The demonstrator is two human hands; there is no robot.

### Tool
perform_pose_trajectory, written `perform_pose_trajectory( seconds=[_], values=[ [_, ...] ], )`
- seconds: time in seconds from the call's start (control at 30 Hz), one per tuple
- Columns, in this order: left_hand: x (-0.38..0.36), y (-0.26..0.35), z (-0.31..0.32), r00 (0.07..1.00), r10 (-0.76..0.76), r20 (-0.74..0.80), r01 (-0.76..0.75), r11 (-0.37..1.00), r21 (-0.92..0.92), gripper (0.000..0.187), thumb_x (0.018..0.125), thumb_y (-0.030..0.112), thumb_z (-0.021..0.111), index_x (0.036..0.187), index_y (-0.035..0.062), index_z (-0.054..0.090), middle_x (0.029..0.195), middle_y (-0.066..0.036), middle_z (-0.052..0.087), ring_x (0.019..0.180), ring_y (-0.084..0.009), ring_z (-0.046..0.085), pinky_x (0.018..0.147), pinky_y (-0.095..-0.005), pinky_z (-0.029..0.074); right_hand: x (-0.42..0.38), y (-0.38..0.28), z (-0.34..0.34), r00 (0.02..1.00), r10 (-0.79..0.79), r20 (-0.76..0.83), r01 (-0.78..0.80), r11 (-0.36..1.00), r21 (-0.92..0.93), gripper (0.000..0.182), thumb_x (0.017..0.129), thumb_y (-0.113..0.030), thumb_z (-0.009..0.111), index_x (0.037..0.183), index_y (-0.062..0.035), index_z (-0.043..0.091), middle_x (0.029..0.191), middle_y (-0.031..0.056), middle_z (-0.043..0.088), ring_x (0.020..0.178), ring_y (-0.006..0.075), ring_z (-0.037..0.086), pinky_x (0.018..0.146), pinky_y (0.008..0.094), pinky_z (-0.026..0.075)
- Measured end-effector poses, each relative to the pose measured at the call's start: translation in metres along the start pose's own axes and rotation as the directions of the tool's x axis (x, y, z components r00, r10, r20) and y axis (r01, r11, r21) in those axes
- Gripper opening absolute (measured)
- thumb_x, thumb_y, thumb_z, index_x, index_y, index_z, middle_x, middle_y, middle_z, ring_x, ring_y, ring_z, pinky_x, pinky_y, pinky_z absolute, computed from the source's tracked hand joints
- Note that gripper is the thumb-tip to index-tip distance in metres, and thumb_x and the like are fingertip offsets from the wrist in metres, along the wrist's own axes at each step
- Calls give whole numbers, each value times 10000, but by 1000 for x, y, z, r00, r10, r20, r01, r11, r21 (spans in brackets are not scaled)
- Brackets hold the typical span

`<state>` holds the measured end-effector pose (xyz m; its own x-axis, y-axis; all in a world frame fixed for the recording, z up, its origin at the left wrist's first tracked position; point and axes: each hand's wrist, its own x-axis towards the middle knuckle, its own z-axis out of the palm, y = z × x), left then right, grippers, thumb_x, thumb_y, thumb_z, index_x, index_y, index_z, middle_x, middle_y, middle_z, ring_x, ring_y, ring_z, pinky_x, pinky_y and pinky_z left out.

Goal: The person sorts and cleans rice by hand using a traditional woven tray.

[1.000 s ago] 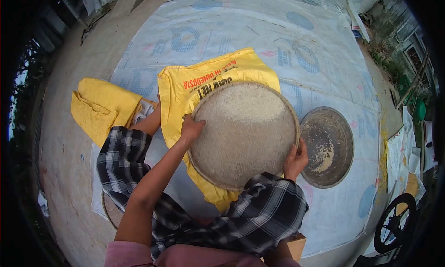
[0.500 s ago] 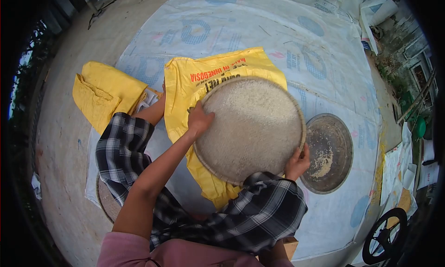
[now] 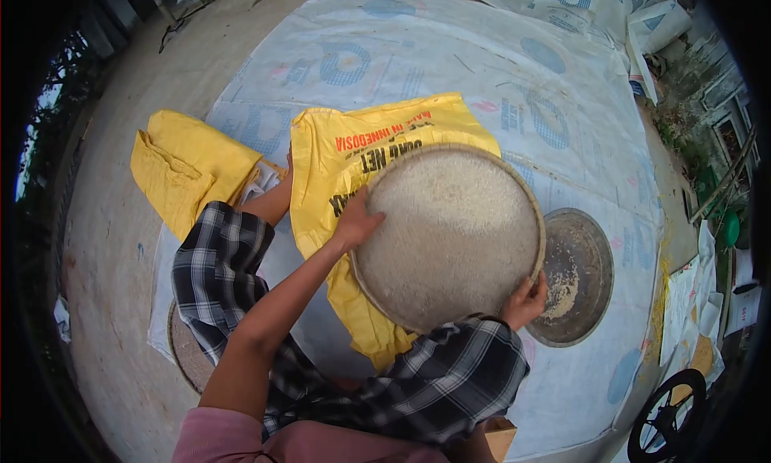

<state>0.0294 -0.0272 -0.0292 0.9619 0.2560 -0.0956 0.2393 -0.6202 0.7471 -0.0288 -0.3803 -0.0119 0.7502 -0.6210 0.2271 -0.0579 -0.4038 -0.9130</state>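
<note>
- My knees, in plaid cloth (image 3: 434, 383), sit nearest the camera, and a pink hem shows at the bottom edge of the view.
- My left forearm runs up from the lower left, and my left hand (image 3: 353, 222) lies on the near-left rim of the winnowing tray (image 3: 447, 236). Its grip is closed over the rim, thumb side toward the grain.
- My right hand (image 3: 526, 301) takes the tray's near-right rim, fingers curled around the edge from below. This grip is also closed on the tray.
- The winnowing tray is round and woven, held between both hands above my lap and tilted slightly. Pale rice (image 3: 450, 222) covers almost all of its inner face, heaped whiter toward the far side.
- A yellow sack (image 3: 353, 142) with red and black print lies flat on the ground beneath the tray. It shows at the tray's left, far and near sides.
- Just right of the tray, a dark metal basin (image 3: 582, 274) rests on the ground. A small patch of husk or grain lies inside it, near my right hand.
- A second, folded yellow sack (image 3: 189, 170) lies to the left, beyond my left knee, apart from the first.
- A white printed tarp (image 3: 450, 53) covers the ground under all of this and runs to the far edge.
- A black wheel (image 3: 666, 415) shows at the lower right corner.
</note>
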Motion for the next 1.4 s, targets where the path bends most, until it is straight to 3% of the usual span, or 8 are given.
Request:
perform_pose_trajectory(
  seconds=[0.13, 0.27, 0.4, 0.6, 0.67, 0.8, 0.93, 1.4],
  values=[
    [0, -8, -13, 936, -347, 64, 344, 937, 60, 771, 757, 279, 698, 1365, -50, 357, 1279, -292, 503, 1169, -418, 516, 1014, -405, 402, -9, 17, 14, 993, -50, 109, 52, 999, -11, 323, 882, 1, 555, 1202, 43, 575, 833, 89, 631, 711, 133, 536, 650, 278, 455],
    [-2, -1, -2, 992, -34, 123, 27, 998, 53, 780, 767, 309, 685, 1379, -33, 345, 1260, -311, 498, 1183, -408, 506, 1003, -417, 410, 0, -2, -3, 998, 59, 10, -59, 998, 0, 331, 888, 20, 542, 1208, 106, 536, 1046, 187, 646, 905, 205, 621, 815, 309, 476],
    [-7, 21, -12, 914, -405, -38, 404, 893, 201, 790, 762, 280, 688, 1394, -30, 329, 1287, -317, 470, 1215, -416, 475, 1017, -406, 398, -10, -15, 8, 992, -1, 127, 4, 1000, -19, 312, 898, 29, 521, 1201, 99, 543, 1044, 189, 645, 910, 207, 615, 816, 302, 473],
    [-8, 13, -7, 996, -79, 45, 76, 995, 66, 812, 759, 324, 689, 1401, -12, 321, 1309, -301, 462, 1212, -396, 486, 996, -424, 419, -11, -12, -3, 998, 60, 33, -57, 994, -94, 344, 884, 18, 538, 1223, 80, 542, 1024, 189, 651, 891, 217, 629, 804, 315, 487],
    [-7, 21, -26, 921, -389, 28, 374, 902, 216, 822, 759, 319, 691, 1405, -14, 307, 1281, -313, 474, 1206, -413, 481, 1008, -420, 406, -19, -1, 6, 991, 35, 126, -19, 992, -127, 339, 881, 25, 524, 1216, 76, 544, 998, 188, 657, 879, 217, 632, 792, 326, 493],
    [-8, 6, -5, 975, -59, 213, 26, 987, 158, 817, 761, 327, 693, 1404, 6, 303, 1268, -292, 489, 1175, -422, 500, 983, -433, 426, -12, 14, -16, 998, 57, -39, -52, 990, 128, 345, 868, 16, 544, 1207, 78, 550, 987, 189, 656, 878, 211, 633, 780, 318, 493],
    [-3, 23, -18, 951, -308, -36, 305, 910, 281, 791, 773, 319, 671, 1406, 17, 306, 1241, -303, 493, 1171, -402, 509, 968, -458, 434, -25, 22, 12, 998, 11, 54, -11, 1000, 0, 312, 884, 16, 531, 1187, 86, 556, 990, 179, 652, 869, 216, 636, 778, 311, 495],
    [25, -2, -22, 951, 98, -293, 16, 931, 365, 393, 813, 0, 508, 1197, 59, 572, 1029, -187, 593, 965, -366, 561, 823, -446, 471, 0, 20, 45, 958, -57, 281, 197, 842, -503, 404, 838, -156, 583, 1219, -60, 489, 734, 248, 635, 681, 451, 613, 607, 526, 449]
  ],
)
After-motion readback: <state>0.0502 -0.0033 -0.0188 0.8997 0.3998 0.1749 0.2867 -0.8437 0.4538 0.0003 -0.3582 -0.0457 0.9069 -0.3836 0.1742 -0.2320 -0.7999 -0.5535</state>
